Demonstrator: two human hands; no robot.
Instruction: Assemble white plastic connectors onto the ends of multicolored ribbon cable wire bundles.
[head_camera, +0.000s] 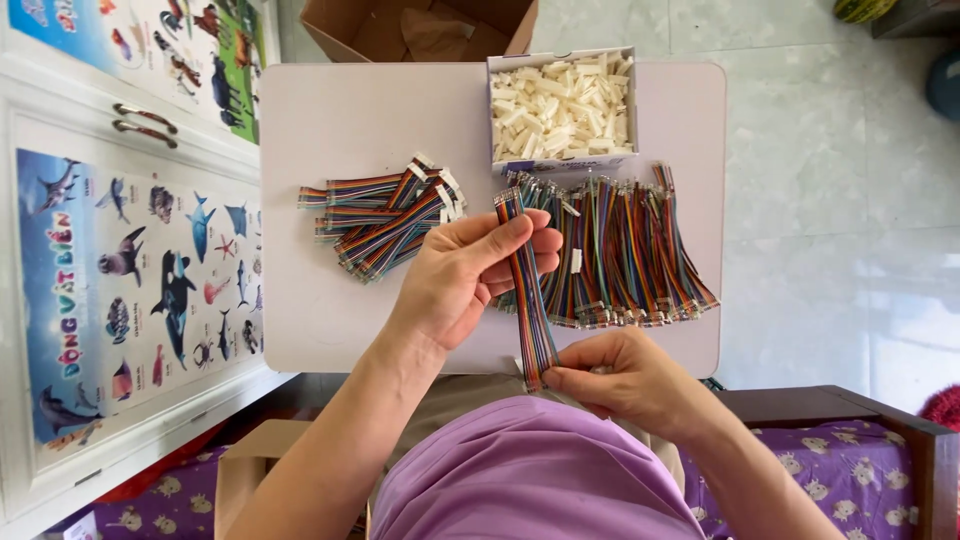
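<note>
**Inspector:** Ribbon cable (527, 290), flat and rainbow-striped, is held taut between both hands above the near part of the tabletop (320, 300). State the grips.

**Assistant:** Left hand (465, 275) is closed on the far end, thumb over the top and fingers curled behind it. Right hand (625, 380) pinches the near end between thumb and forefinger, the other fingers folded in. Whether that hand also holds a small part, I cannot tell.

**Inspector:** What lies around the hands?

**Assistant:** Just beyond and to the right of the left hand sits a large heap of loose cables (630, 260) of the same striped kind, spread in a fan; part of it is hidden behind the fingers. Beyond and to the left of the left hand lies a smaller pile of cables with white connectors (385, 215) fitted on their ends.

**Inspector:** Anything farther out?

**Assistant:** A white box of white plastic connectors (562, 105) stands past the loose heap, touching its far edge. An open cardboard carton (420, 28) stands beyond the tabletop's far edge. To the left of the left hand, well apart, a white cabinet door carries a sea-animal poster (140, 290). Close beneath the right hand is the person's purple shirt (530, 470).
</note>
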